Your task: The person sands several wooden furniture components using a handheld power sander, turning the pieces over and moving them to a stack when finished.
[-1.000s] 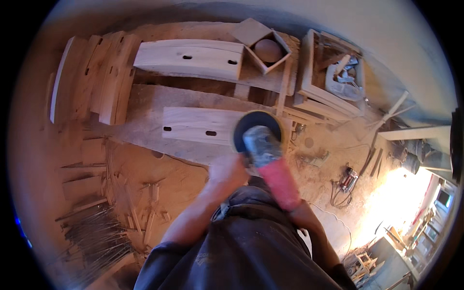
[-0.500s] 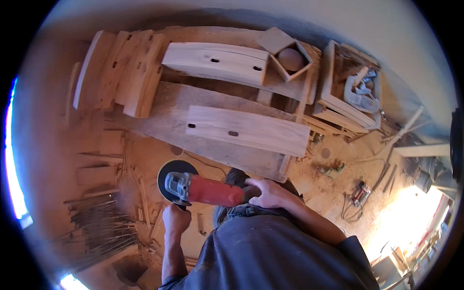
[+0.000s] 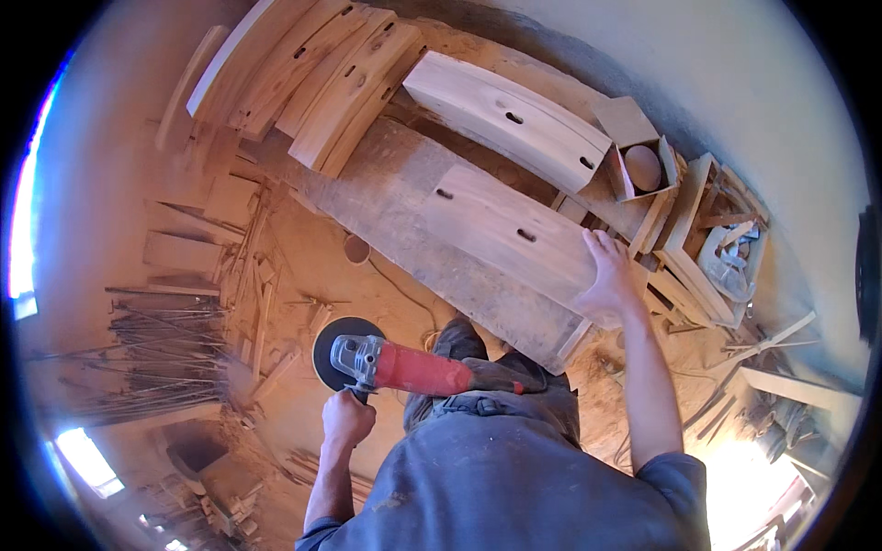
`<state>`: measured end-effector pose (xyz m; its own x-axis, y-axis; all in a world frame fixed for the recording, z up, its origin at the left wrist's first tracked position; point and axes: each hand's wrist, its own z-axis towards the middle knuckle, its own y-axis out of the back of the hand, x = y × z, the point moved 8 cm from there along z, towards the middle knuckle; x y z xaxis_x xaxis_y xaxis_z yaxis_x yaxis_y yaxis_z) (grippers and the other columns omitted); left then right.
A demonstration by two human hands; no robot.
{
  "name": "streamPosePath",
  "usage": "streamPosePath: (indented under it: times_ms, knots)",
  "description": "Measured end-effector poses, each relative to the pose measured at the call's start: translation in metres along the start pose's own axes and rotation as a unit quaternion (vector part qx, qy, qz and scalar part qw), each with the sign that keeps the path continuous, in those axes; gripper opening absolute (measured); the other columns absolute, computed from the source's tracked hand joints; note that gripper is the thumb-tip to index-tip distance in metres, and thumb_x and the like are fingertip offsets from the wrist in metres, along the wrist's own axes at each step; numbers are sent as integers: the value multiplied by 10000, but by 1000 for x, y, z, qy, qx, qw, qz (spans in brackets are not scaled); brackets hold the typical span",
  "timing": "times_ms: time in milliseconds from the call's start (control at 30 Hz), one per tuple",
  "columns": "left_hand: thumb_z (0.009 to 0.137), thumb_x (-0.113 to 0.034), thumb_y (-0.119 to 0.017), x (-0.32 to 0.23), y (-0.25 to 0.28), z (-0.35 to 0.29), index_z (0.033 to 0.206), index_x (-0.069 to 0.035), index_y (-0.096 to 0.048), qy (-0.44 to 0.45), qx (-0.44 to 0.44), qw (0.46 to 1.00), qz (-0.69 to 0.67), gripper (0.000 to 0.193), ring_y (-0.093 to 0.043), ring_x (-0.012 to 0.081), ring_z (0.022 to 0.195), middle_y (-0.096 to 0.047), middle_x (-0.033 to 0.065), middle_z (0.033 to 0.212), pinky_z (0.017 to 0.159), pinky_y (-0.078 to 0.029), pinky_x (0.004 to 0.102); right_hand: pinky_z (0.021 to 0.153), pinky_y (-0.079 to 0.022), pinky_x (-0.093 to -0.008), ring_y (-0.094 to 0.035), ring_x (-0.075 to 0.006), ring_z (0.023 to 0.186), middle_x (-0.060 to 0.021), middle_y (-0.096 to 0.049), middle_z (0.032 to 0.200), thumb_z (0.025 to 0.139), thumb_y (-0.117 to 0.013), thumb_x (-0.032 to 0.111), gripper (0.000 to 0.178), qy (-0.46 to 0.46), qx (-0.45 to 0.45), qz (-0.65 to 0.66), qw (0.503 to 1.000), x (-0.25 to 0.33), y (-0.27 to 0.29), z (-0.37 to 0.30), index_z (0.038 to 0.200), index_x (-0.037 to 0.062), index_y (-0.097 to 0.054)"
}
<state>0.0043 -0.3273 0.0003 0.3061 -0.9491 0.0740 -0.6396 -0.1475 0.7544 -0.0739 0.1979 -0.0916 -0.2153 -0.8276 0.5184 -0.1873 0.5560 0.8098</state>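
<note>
My left hand is closed round the side handle of a red and grey angle grinder, which lies level across the front of my body. A round dark disc is fitted to its head, at the left. The rear grip rests by my lap with no hand on it. My right hand reaches forward, fingers spread, against the right end of a pale wooden board with two slots. That board lies flat on a grey work surface.
Beyond it sits a thicker slotted wooden piece, with several more boards at the far left. A small box holding a round object stands at the right. Thin rods and offcuts lie left; a cord crosses the dusty floor.
My right hand has let go of the grinder's rear grip and moved forward to the board's right end. My left hand still holds the side handle. The view has turned.
</note>
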Motion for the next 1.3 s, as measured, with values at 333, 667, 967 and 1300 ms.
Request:
streamPosePath:
  times_ms: [333, 667, 967, 1300]
  knots:
    - [720, -109, -633, 11, 6, 29, 839, 42, -702, 9, 19, 1000, -9, 204, -692, 461, 880, -708, 292, 879, 827, -550, 533, 1061, -445, -323, -636, -256, 1181, -142, -674, 1313, 549, -866, 201, 987, -101, 224, 268, 931, -41, -10, 43, 1452, -5, -525]
    - [722, -117, -621, -9, 15, 58, 829, 40, -696, -41, 22, 999, 17, 205, -689, 459, 861, -701, 293, 857, 803, -550, 536, 888, -533, -390, -728, -291, 990, -194, -752, 1094, 735, -839, 419, 617, -55, 36, 198, 978, -9, -33, 119, 1182, 10, -723]
    - [750, -114, -613, -65, 49, 54, 877, 4, -699, -111, -1, 993, 28, 194, -690, 453, 867, -706, 283, 863, 815, -547, 532, 968, -523, -412, -690, -316, 1076, -141, -734, 1175, 721, -861, 327, 662, -90, 69, 92, 989, 49, -45, 87, 1297, 60, -672]
    - [757, -120, -628, -126, 64, 45, 904, -38, -697, -238, -39, 968, 69, 182, -686, 446, 802, -702, 251, 811, 767, -547, 539, 1076, -436, -389, -597, -267, 1231, -140, -660, 1317, 820, -764, 216, 597, -63, 161, 618, 767, 122, -185, -98, 1349, -5, -596]
